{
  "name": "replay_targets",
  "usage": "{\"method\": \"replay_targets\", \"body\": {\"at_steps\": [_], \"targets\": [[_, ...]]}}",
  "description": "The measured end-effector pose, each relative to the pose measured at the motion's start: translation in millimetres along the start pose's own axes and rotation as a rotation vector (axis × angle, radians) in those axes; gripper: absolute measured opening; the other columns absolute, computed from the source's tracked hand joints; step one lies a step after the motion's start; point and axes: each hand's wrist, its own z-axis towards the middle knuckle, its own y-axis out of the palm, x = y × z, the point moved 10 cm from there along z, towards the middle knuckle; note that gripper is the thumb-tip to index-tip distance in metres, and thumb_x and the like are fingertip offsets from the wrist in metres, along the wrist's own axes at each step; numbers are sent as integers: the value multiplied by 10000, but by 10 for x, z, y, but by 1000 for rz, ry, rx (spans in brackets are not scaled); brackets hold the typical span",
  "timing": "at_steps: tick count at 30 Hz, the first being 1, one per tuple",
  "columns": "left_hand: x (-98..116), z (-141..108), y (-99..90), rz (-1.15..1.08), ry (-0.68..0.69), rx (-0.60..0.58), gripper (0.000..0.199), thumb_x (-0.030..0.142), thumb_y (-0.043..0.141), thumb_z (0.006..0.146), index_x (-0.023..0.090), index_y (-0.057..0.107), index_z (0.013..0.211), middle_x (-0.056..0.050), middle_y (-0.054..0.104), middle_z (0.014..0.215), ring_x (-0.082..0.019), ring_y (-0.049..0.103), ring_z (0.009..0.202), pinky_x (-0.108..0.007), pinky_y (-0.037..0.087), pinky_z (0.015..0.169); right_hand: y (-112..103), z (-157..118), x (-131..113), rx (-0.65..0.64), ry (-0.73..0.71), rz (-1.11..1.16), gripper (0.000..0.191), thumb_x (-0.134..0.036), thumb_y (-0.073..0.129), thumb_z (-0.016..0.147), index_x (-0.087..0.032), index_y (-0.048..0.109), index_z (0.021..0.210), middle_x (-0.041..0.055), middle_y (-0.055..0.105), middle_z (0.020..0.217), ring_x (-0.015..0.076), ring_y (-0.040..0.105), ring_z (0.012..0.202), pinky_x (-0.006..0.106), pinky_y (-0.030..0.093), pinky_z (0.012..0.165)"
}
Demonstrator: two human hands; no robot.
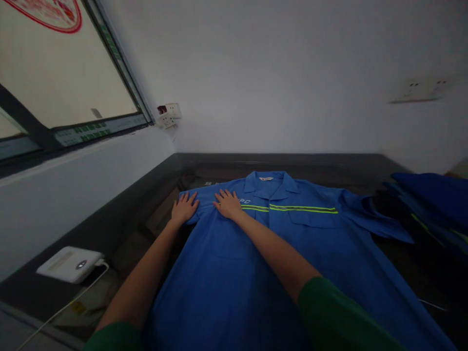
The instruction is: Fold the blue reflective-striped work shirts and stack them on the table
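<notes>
A blue short-sleeved work shirt (234, 243) lies spread out, its collar toward the wall, with yellow-green stripes across the chest. My left hand (185, 208) rests flat on the end of the left-side sleeve, fingers spread. On the upper chest beside the white lettering lies my right hand (228, 204), palm down with its fingers apart, covering part of the stripe. Neither hand grips the cloth. The sleeve on the right side is bent and rumpled.
Folded blue garments (435, 195) are piled at the right. A white device (71, 264) with a cable sits on the dark ledge at the left. Sockets (173, 110) are on the back wall, and a window (66, 73) is at the upper left.
</notes>
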Motion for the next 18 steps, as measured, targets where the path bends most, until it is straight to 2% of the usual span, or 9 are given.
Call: {"method": "replay_targets", "body": {"at_steps": [3, 6, 8, 9, 11, 13, 15, 16, 18], "targets": [[-27, 1, -6, 30, -19, -14, 593, 526, 233, 935, 311, 268, 1487, -102, 222, 1560, -299, 183, 1438, -614, 150, 1108, -153, -72, -95, 66, -68, 25, 482, -359, 426, 954, -168, 445, 1396, 126, 360, 1500, 269, 286, 1393, 496, 237, 1122], [1, 7, -14, 49, -16, -19, 598, 524, 211, 935, 307, 259, 1490, -106, 215, 1562, -302, 177, 1439, -626, 164, 1098, -501, -299, -137, 163, -178, 55, 452, -292, 464, 938, -135, 483, 1361, 119, 429, 1454, 225, 319, 1371, 388, 250, 1135], [4, 11, -8, 60, -18, -26, 598, 522, 211, 937, 303, 255, 1492, -112, 210, 1563, -307, 181, 1437, -631, 172, 1093, -852, -566, 25, 242, -215, 64, 431, -278, 458, 934, -142, 506, 1340, 105, 480, 1406, 204, 356, 1338, 348, 259, 1133], [-2, 14, -2, 65, -20, -30, 597, 519, 211, 939, 302, 250, 1493, -115, 208, 1563, -308, 183, 1437, -631, 172, 1092, -1053, -731, 196, 282, -207, 62, 421, -267, 455, 929, -156, 513, 1332, 97, 502, 1380, 197, 378, 1317, 345, 272, 1125], [-19, 22, 14, 78, -20, -39, 593, 508, 210, 943, 296, 240, 1496, -122, 202, 1564, -312, 182, 1437, -632, 169, 1090, -1470, -1122, 724, 352, -120, 36, 416, -236, 455, 912, -201, 517, 1322, 80, 535, 1329, 201, 424, 1270, 377, 309, 1103], [-23, 31, 23, 92, -5, -44, 597, 494, 202, 948, 273, 224, 1502, -139, 187, 1565, -322, 170, 1438, -636, 164, 1086, -1899, -1603, 1435, 449, 58, -36, 440, -216, 495, 880, -196, 511, 1319, 102, 550, 1296, 236, 456, 1229, 419, 349, 1067], [-17, 33, 26, 101, 11, -55, 602, 479, 196, 951, 248, 205, 1507, -157, 161, 1568, -336, 154, 1439, -645, 155, 1079, -2273, -2159, 2172, 562, 303, -165, 517, -235, 562, 843, -155, 473, 1345, 145, 532, 1302, 286, 438, 1239, 453, 361, 1043], [-8, 30, 23, 101, 17, -60, 603, 472, 198, 951, 241, 200, 1508, -160, 151, 1570, -341, 151, 1439, -650, 151, 1076, -2404, -2446, 2526, 599, 464, -233, 587, -285, 602, 826, -131, 438, 1369, 174, 513, 1314, 320, 420, 1253, 470, 374, 1020], [16, 18, 5, 102, 28, -63, 600, 456, 213, 948, 236, 207, 1506, -159, 151, 1570, -347, 162, 1435, -656, 154, 1070, -2459, -2903, 3110, 527, 746, -311, 695, -425, 634, 804, -65, 425, 1360, 237, 513, 1286, 375, 463, 1198, 486, 426, 937]]}}
